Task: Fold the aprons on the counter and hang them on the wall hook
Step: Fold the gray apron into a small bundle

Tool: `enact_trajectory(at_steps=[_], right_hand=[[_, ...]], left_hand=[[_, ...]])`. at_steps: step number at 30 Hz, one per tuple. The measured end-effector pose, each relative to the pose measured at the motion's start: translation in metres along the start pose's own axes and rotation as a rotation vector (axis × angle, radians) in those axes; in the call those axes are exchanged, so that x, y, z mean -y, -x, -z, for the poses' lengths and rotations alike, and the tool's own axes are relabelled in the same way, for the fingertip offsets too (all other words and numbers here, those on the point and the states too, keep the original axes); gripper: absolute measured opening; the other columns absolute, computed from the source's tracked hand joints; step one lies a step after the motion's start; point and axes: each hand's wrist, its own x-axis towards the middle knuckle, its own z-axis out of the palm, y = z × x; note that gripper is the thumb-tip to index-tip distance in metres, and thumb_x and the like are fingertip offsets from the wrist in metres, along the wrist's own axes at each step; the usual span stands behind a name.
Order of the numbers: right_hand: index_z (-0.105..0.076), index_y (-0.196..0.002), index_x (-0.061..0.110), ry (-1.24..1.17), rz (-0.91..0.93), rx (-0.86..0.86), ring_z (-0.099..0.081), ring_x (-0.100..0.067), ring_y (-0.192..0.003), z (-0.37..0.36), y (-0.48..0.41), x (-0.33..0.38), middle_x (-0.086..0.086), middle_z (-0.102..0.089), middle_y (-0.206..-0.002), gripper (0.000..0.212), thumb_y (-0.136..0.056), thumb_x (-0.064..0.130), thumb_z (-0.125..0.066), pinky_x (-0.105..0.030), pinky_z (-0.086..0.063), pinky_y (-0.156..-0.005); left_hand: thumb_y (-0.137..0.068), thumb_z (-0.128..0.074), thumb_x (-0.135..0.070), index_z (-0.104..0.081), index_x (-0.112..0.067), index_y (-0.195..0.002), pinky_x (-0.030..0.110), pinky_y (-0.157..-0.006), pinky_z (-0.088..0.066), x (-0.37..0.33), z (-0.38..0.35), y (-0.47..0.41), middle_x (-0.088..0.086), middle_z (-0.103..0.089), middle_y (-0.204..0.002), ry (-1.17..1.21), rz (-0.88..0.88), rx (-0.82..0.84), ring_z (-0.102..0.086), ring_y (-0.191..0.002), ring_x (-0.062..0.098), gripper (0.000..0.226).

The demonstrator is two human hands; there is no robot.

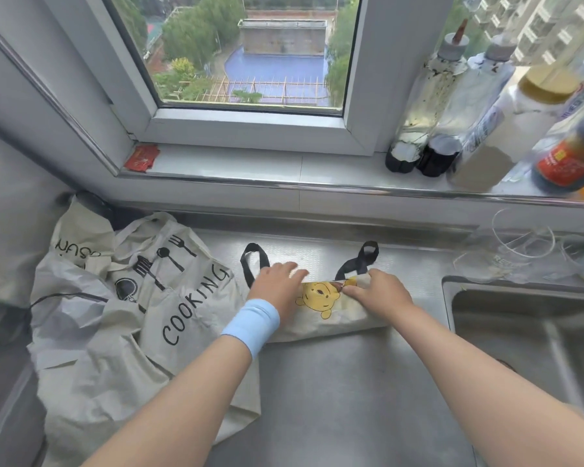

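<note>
2 hands are down on the steel counter (334, 382), both on the same folded apron (341, 320), a cream one printed with a yellow bear. It lies as a narrow band across the counter, directly under the hands. The left hand (277, 281), with a pale blue wristband (252, 323), rests flat on the band's left end with its fingers stretched out and pointing right. The right hand (381, 288) sits just beside it on the right end. Its fingers are curled in and seem to pinch the fabric's upper edge, though the fingertips are hard to make out. The bear print shows in the gap between the 2 hands. 2 black straps (250, 261) loop out on the counter just beyond the hands. To the left of the left hand, touching its forearm, a second apron (142, 318) lettered "COOKING" lies crumpled and unfolded. A sink (520, 332) opens just to the right of the right hand.
</note>
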Motion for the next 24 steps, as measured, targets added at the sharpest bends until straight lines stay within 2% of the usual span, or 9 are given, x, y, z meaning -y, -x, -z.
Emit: enact_trajectory(at_steps=[3, 5, 8, 10, 11, 14, 16, 20, 24], right_hand=[[-0.050, -0.128, 0.016, 0.050, -0.037, -0.022, -0.060, -0.026, -0.112, -0.003, 0.002, 0.006, -0.002, -0.064, -0.119, 0.075, -0.077, 0.070, -0.061, -0.033, -0.044, -0.073], [-0.044, -0.126, 0.017, 0.123, -0.042, -0.142, -0.061, -0.029, -0.109, -0.004, 0.009, 0.014, -0.003, -0.058, -0.121, 0.070, -0.079, 0.067, -0.062, -0.034, -0.045, -0.073], [-0.051, -0.117, 0.016, 0.427, 0.345, -0.459, -0.053, -0.030, -0.109, -0.023, 0.021, 0.024, -0.008, -0.051, -0.123, 0.045, -0.086, 0.047, -0.063, -0.041, -0.046, -0.081], [-0.056, -0.124, 0.017, 0.496, 0.669, -0.408, -0.048, -0.033, -0.126, -0.045, 0.026, 0.024, -0.012, -0.051, -0.138, 0.039, -0.091, 0.038, -0.055, -0.045, -0.039, -0.096], [-0.052, -0.134, 0.019, 0.512, 0.726, -0.315, -0.044, -0.033, -0.134, -0.054, 0.026, 0.019, -0.012, -0.047, -0.146, 0.045, -0.094, 0.040, -0.047, -0.046, -0.032, -0.104], [-0.025, -0.154, 0.034, 0.489, 0.668, -0.109, -0.022, -0.027, -0.149, -0.064, 0.024, 0.003, -0.009, -0.025, -0.161, 0.060, -0.097, 0.050, -0.033, -0.043, -0.009, -0.117], [-0.016, -0.155, 0.038, 0.469, 0.621, -0.082, -0.007, -0.025, -0.152, -0.067, 0.024, -0.005, -0.007, -0.010, -0.164, 0.065, -0.095, 0.056, -0.032, -0.044, -0.004, -0.119], [0.003, -0.156, 0.040, 0.485, 0.471, -0.083, 0.019, -0.018, -0.150, -0.064, 0.033, -0.014, -0.002, 0.019, -0.163, 0.076, -0.092, 0.069, -0.026, -0.054, 0.004, -0.119], [0.019, -0.151, 0.042, 0.453, 0.455, 0.030, 0.035, -0.012, -0.143, -0.054, 0.033, -0.012, 0.003, 0.032, -0.159, 0.065, -0.097, 0.061, -0.012, -0.048, 0.017, -0.119]], left_hand=[[-0.095, -0.029, -0.031, -0.018, -0.027, -0.153, 0.039, -0.118, -0.017, -0.025, -0.025, 0.006, 0.000, -0.019, -0.160, 0.099, -0.049, -0.014, -0.018, -0.146, 0.022, 0.058], [-0.089, -0.003, -0.044, -0.008, -0.028, -0.154, 0.041, -0.120, -0.009, -0.029, -0.045, 0.009, 0.000, -0.012, -0.162, 0.105, -0.019, 0.035, -0.012, -0.148, 0.021, 0.067], [-0.081, 0.011, -0.047, 0.000, -0.027, -0.155, 0.041, -0.120, 0.000, -0.028, -0.064, 0.008, 0.000, -0.001, -0.163, 0.076, 0.002, 0.051, -0.002, -0.150, 0.022, 0.078], [-0.083, 0.011, -0.048, -0.001, -0.023, -0.155, 0.041, -0.120, 0.005, -0.028, -0.070, 0.008, 0.002, 0.004, -0.163, 0.059, 0.002, 0.048, 0.003, -0.150, 0.023, 0.077], [-0.084, 0.010, -0.048, -0.002, -0.021, -0.155, 0.041, -0.119, 0.006, -0.028, -0.071, 0.008, 0.002, 0.005, -0.163, 0.043, -0.004, 0.048, 0.003, -0.150, 0.023, 0.077], [-0.089, 0.001, -0.049, -0.011, -0.020, -0.155, 0.044, -0.118, 0.007, -0.025, -0.073, 0.010, 0.003, 0.002, -0.163, 0.003, -0.034, 0.020, -0.001, -0.150, 0.025, 0.074], [-0.092, -0.007, -0.049, -0.011, -0.023, -0.155, 0.045, -0.119, 0.007, -0.016, -0.077, 0.016, 0.002, 0.001, -0.163, -0.017, -0.036, -0.001, -0.002, -0.150, 0.025, 0.068], [-0.094, -0.004, -0.046, 0.007, -0.031, -0.153, 0.038, -0.119, 0.008, 0.015, -0.085, 0.038, 0.000, 0.017, -0.160, 0.043, 0.000, -0.029, 0.015, -0.148, 0.022, 0.062], [-0.086, 0.012, -0.045, 0.024, -0.028, -0.147, 0.039, -0.118, 0.014, 0.026, -0.080, 0.052, 0.000, 0.030, -0.156, 0.000, 0.019, 0.043, 0.027, -0.144, 0.019, 0.064]])
